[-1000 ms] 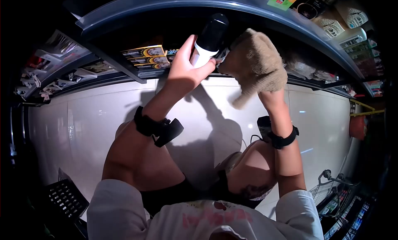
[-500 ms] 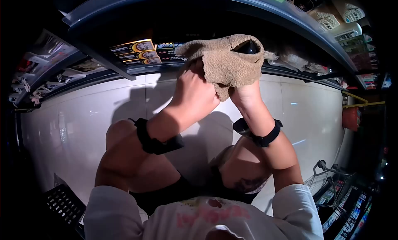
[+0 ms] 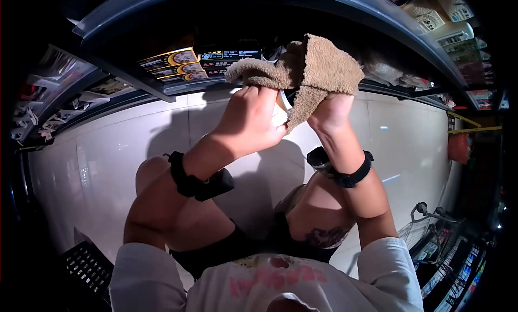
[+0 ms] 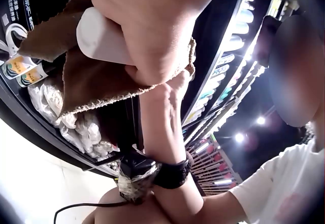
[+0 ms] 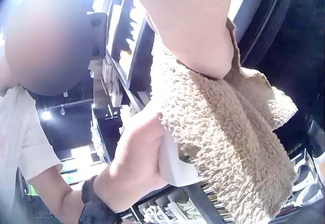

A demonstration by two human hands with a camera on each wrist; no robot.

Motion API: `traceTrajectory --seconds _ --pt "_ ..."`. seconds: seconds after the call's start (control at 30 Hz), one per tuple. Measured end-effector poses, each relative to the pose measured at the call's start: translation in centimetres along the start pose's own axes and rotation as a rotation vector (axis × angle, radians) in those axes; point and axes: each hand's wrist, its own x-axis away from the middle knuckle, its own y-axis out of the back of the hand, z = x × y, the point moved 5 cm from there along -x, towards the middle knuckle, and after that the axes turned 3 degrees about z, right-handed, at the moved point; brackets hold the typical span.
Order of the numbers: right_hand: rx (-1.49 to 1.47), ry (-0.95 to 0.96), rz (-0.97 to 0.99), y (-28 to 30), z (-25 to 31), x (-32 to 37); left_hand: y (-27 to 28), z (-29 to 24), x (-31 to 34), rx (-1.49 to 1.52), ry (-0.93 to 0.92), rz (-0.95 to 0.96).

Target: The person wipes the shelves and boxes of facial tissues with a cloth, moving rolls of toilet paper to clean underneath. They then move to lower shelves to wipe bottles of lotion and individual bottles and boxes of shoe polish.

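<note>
My left hand (image 3: 251, 118) grips a white bottle (image 4: 99, 35) by its body, low in front of the shelf. A tan, fluffy cloth (image 3: 332, 64) covers the bottle's upper part, so its black top is hidden. With my right hand (image 3: 332, 112), I hold the cloth against the bottle from the other side; most of those fingers are under the fabric. Seen from the right wrist, the white body (image 5: 177, 170) shows between the left hand and the cloth. One corner of the cloth hangs down between both hands, and another flap reaches left over the left knuckles.
Behind the hands, a dark shelf holds stacked yellow-and-black boxes (image 3: 175, 64) on the left and clear plastic packets (image 3: 380, 74) on the right. A shelf edge (image 3: 135, 7) arches above. A red bucket (image 3: 458, 148) stands far right, a black crate (image 3: 86, 261) lower left.
The cloth, first draped over the right hand apart from the bottle, has come over the bottle's black top. That top showed through a fold half a second ago and is now covered.
</note>
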Motion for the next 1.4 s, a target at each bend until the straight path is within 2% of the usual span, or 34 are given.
traceTrajectory --seconds 0.07,0.13,0.2,0.23,0.27,0.33,0.43,0.5,0.6,0.67,0.73,0.77,0.8,0.87,0.9,0.93,1.03,1.1,1.13,1.2,1.23,1.27,1.33,1.37,1.4 --pt "-0.217 0.027 0.174 -0.4 0.1 -0.4 0.1 0.2 -0.2 0.113 -0.011 -0.002" --pt "-0.149 0.05 0.191 0.3 0.1 -0.8 0.4 0.1 -0.4 0.114 -0.02 0.02" --pt "-0.401 -0.125 0.172 0.6 -0.4 -1.2 0.3 -0.3 -0.7 0.088 -0.063 0.118" --pt "-0.548 -0.246 0.273 -0.3 0.1 -1.2 0.5 -0.6 -1.0 0.132 -0.083 0.097" --pt "-0.56 -0.207 0.289 0.0 0.3 -1.2 0.0 -0.2 -0.9 0.193 -0.062 0.175" --pt "-0.765 -0.214 0.512 0.5 -0.2 -1.9 0.5 -0.3 -0.8 0.241 -0.09 0.01" --pt "-0.776 -0.207 0.482 1.2 -0.3 -1.9 0.4 -0.2 -0.8 0.317 -0.003 0.044" --pt "-0.823 -0.251 0.419 1.7 -0.7 -1.8 0.8 -0.5 -1.1 0.325 -0.009 0.045" --pt "-0.871 -0.259 0.454 1.9 -0.2 -1.7 1.5 -0.8 -1.4 0.325 -0.069 0.02" --pt "-0.832 -0.26 0.442 2.4 -0.1 -1.7 2.2 -1.1 -1.9 0.316 -0.119 0.014" --pt "-0.238 -0.096 0.354 2.8 0.8 -1.4 2.1 -0.4 -2.1 0.271 -0.114 -0.007" --pt "-0.098 0.064 0.276 3.9 0.3 -1.3 2.1 0.0 -2.1 0.23 -0.106 -0.031" --pt "0.132 -0.001 0.311 4.0 -0.1 -1.5 2.0 0.4 -1.9 0.227 -0.105 -0.031" --pt "0.211 0.14 0.373 0.8 1.8 -0.8 1.7 0.8 -1.5 0.14 -0.139 0.01" --pt "-0.375 -0.152 0.286 1.0 0.7 -0.6 1.8 0.7 -1.8 0.185 -0.142 -0.056" --pt "-0.391 -0.088 0.302 0.8 0.5 -0.9 1.7 0.8 -1.8 0.184 -0.139 -0.055" --pt "-0.32 -0.109 0.295 0.7 1.1 -0.5 1.1 1.5 -1.5 0.124 -0.106 -0.062" --pt "-0.037 -0.134 0.328 1.2 1.3 -0.6 0.9 1.5 -1.5 0.1 -0.107 -0.078" --pt "-0.038 -0.133 0.327 1.1 1.1 -0.6 0.9 1.5 -1.5 0.077 -0.109 -0.093" --pt "-0.078 -0.044 0.263 0.9 1.1 -0.9 0.8 1.4 -1.5 0.045 -0.158 -0.085" --pt "-0.156 -0.102 0.088 0.5 0.9 -0.9 1.1 1.1 -1.7 0.054 -0.172 -0.091" --pt "-1.034 -0.24 0.462 0.2 0.0 -1.8 1.3 0.8 -1.8 0.062 -0.187 -0.089" --pt "-0.839 -0.18 0.423 1.6 0.3 -1.5 1.2 0.6 -2.1 0.084 -0.204 -0.099" --pt "-0.798 -0.177 0.344 2.2 0.3 -1.5 1.0 0.9 -2.3 0.169 -0.161 -0.07" --pt "-1.018 -0.208 0.552 1.2 0.5 -1.8 0.7 1.0 -2.5 0.254 -0.119 -0.04"
